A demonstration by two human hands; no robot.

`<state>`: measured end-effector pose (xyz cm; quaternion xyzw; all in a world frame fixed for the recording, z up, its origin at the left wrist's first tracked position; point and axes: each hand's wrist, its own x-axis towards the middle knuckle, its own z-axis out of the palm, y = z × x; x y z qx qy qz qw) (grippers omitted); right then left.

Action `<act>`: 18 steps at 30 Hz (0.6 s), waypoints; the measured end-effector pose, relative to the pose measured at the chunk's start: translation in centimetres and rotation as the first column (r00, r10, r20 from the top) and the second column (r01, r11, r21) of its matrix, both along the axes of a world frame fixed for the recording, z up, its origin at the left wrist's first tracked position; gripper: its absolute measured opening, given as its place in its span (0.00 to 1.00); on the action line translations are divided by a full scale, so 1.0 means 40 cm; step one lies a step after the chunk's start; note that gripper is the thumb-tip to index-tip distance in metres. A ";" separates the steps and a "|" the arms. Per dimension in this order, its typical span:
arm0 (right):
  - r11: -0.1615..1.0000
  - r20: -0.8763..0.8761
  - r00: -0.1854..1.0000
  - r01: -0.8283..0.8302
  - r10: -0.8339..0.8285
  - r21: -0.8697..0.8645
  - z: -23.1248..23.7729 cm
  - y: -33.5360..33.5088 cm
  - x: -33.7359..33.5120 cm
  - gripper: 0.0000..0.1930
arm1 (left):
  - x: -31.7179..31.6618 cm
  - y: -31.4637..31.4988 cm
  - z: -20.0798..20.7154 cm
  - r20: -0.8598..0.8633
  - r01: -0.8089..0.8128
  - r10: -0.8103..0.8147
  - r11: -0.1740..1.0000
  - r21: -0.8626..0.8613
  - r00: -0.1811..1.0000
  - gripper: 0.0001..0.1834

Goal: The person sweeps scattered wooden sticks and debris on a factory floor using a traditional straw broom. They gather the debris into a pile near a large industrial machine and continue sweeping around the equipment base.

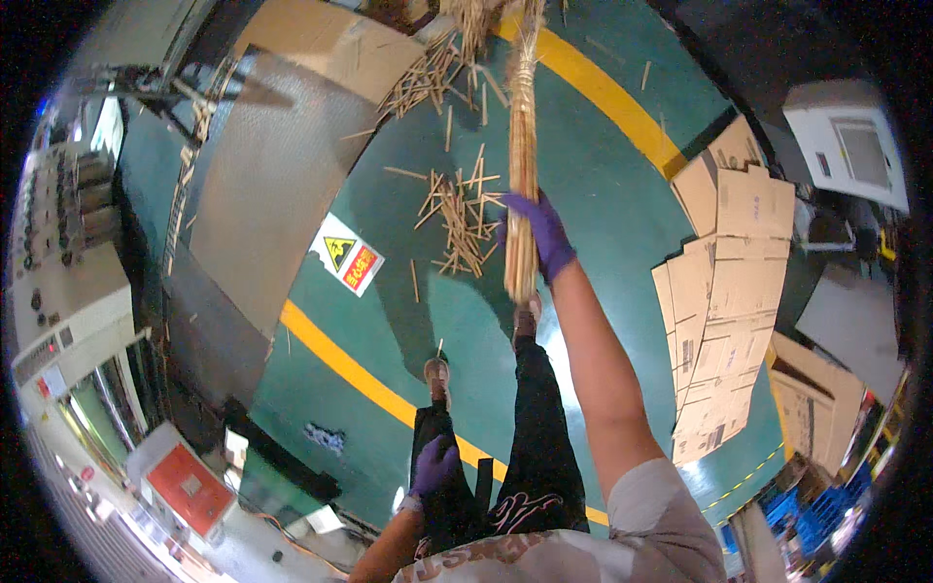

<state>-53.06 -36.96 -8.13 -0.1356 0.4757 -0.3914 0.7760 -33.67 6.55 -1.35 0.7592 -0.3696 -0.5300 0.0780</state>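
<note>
My right hand (540, 233), in a purple glove, is wrapped round a straw broom (522, 146) made of bundled stalks. The broom stands out in front of me, its bound upper part reaching the far edge of the view and its near end just above my right shoe. Left of it, a pile of thin loose sticks (462, 223) lies on the green floor. More sticks (428, 78) are heaped farther off, beside a cardboard sheet. Also gloved in purple, my left hand (434, 469) hangs by my left thigh, fingers loosely apart, with nothing seen in it.
Flattened cardboard boxes (734, 301) lie to the right, near a white machine box (847, 146). On the left are a dark metal plate (277, 185), a floor warning sign (347, 255) and machinery (83, 301). Yellow lines (350, 364) cross the floor.
</note>
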 end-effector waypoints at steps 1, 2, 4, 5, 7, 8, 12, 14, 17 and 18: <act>0.999 -0.079 0.996 -0.027 0.030 0.038 0.029 0.055 0.016 0.20 | -0.045 -0.028 0.003 0.026 0.039 -0.036 0.994 -0.106 0.999 0.19; 0.993 -0.012 0.997 -0.071 0.072 0.098 0.061 0.118 0.017 0.22 | -0.093 -0.059 0.005 0.058 0.085 -0.074 0.974 -0.211 0.996 0.19; 0.959 -0.004 0.978 -0.205 0.209 0.194 0.107 0.264 0.005 0.26 | -0.146 -0.081 0.024 0.104 0.186 -0.161 0.936 -0.301 0.981 0.20; 0.874 0.035 0.932 -0.350 0.360 0.336 0.099 0.352 -0.015 0.26 | -0.157 -0.104 0.032 0.060 0.157 -0.146 0.944 -0.291 0.988 0.19; 0.827 -0.097 0.832 -0.518 0.547 0.217 0.159 0.463 -0.006 0.24 | -0.166 -0.117 0.052 -0.141 -0.094 0.084 0.994 -0.064 0.986 0.18; 0.796 -0.061 0.804 -0.570 0.591 0.203 0.129 0.543 -0.004 0.25 | -0.171 -0.137 0.067 -0.192 -0.151 0.149 0.988 0.002 0.970 0.18; 0.466 0.327 0.566 -0.818 0.757 0.336 0.054 0.749 0.037 0.26 | -0.145 -0.020 0.066 -0.192 -0.174 0.186 0.982 0.080 0.964 0.17; 0.214 0.506 0.384 -0.907 0.773 0.362 -0.049 0.807 0.066 0.24 | -0.130 0.092 0.016 -0.186 -0.187 0.217 0.968 0.167 0.958 0.17; 0.244 0.043 0.257 -0.950 0.965 0.197 -0.217 0.926 0.047 0.24 | -0.110 0.119 0.022 -0.103 -0.149 0.171 0.970 0.193 0.980 0.20; 0.190 0.147 0.241 -0.936 0.959 0.296 -0.242 0.913 0.020 0.24 | -0.100 0.144 0.012 -0.094 -0.167 0.190 0.963 0.213 0.977 0.20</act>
